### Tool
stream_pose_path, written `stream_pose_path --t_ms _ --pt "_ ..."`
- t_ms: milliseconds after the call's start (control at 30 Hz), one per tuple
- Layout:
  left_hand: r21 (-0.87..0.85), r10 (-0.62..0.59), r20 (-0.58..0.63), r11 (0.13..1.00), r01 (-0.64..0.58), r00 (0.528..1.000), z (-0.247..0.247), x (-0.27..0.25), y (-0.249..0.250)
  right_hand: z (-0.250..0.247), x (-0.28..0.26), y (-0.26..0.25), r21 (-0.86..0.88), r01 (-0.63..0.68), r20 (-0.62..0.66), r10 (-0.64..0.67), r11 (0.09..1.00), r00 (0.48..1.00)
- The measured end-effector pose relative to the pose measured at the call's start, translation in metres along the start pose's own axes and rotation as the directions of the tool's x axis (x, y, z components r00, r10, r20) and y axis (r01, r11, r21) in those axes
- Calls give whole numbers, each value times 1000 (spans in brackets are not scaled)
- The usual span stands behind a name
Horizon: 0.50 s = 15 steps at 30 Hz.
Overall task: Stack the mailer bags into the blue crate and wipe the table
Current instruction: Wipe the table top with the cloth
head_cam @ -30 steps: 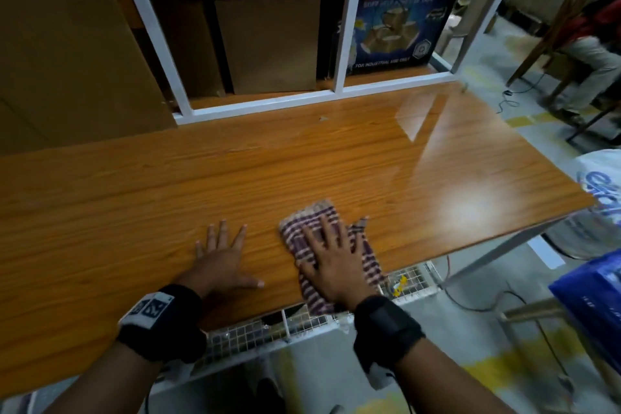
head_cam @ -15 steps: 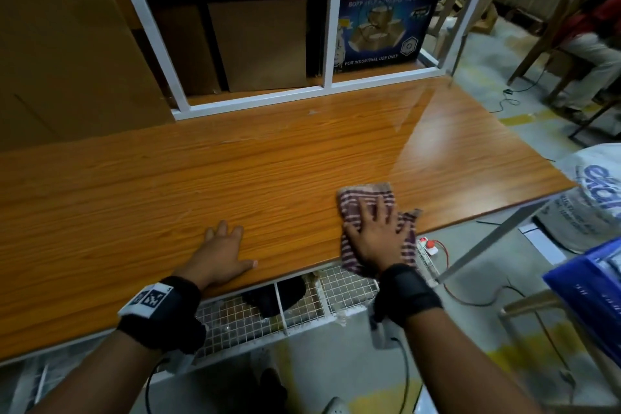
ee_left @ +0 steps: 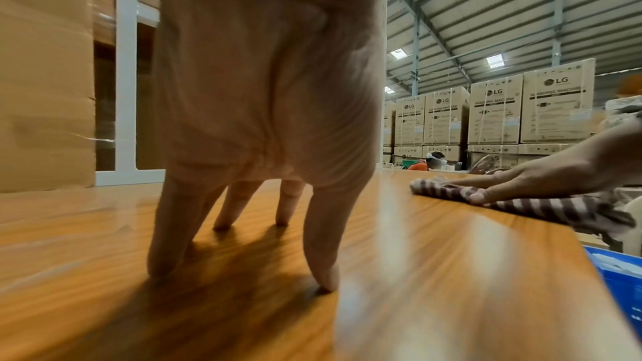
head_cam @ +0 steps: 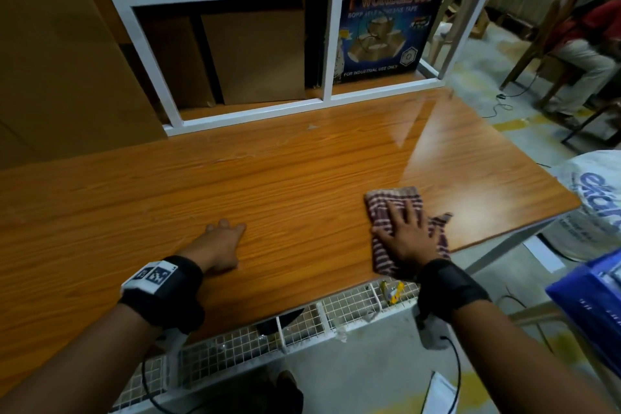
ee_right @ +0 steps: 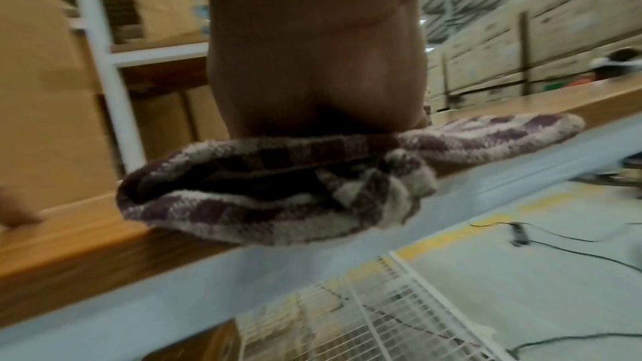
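A maroon-and-white striped cloth [head_cam: 386, 208] lies on the orange wooden table [head_cam: 268, 178] near its front right edge. My right hand [head_cam: 408, 235] presses flat on the cloth with fingers spread and straight. In the right wrist view the cloth [ee_right: 278, 191] bunches under my palm and hangs over the table edge. My left hand [head_cam: 221, 242] rests on the bare tabletop with straight fingers, fingertips [ee_left: 326, 282] down on the wood. In the left wrist view the cloth [ee_left: 521, 202] lies under my right hand [ee_left: 542, 177]. The blue crate [head_cam: 591, 309] stands off the table at the lower right.
A white shelf frame [head_cam: 329, 44] with cardboard boxes and a tape carton [head_cam: 383, 33] backs the table. A white sack [head_cam: 601, 198] sits by the right end. A wire mesh rack [head_cam: 302, 329] hangs under the front edge. A seated person [head_cam: 588, 54] is at far right.
My right hand has slid the cloth to the right along the table's front edge. My left hand has stayed planted on the wood.
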State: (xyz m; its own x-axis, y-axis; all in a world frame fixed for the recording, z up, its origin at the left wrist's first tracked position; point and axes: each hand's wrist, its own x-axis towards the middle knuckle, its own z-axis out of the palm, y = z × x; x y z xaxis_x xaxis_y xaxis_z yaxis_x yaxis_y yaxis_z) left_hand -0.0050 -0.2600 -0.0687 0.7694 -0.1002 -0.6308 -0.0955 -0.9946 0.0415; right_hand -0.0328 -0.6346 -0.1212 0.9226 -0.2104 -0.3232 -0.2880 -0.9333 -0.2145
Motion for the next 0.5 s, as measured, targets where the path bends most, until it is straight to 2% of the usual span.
stream_pose_path --t_ms 67,133,167,233,300,367,433,500 --pt "-16 19 12 1000 -19 1000 -8 13 -8 -8 17 -9 33 -90 8 90 995 996" --pt "-13 28 26 1000 -28 999 -18 27 -14 -9 29 -41 40 -120 18 119 992 993" --pt "-7 28 34 1000 -28 999 -24 33 -16 -6 32 -63 19 -77 35 77 997 996" --pt "11 20 63 1000 -21 998 -37 47 -19 7 27 -113 -46 104 96 -99 994 990" --pt "39 8 84 999 -12 996 -53 64 -23 21 18 -155 -108 304 185 -281 947 942" --pt "66 -14 78 998 9 997 -70 83 -31 25 21 -174 -164 440 268 -389 883 881" --pt "70 -14 61 997 10 998 -84 99 -40 15 44 -170 -189 485 295 -422 854 857" --pt "54 12 61 998 -16 998 -96 112 -48 -2 79 -148 -182 410 268 -356 894 895"
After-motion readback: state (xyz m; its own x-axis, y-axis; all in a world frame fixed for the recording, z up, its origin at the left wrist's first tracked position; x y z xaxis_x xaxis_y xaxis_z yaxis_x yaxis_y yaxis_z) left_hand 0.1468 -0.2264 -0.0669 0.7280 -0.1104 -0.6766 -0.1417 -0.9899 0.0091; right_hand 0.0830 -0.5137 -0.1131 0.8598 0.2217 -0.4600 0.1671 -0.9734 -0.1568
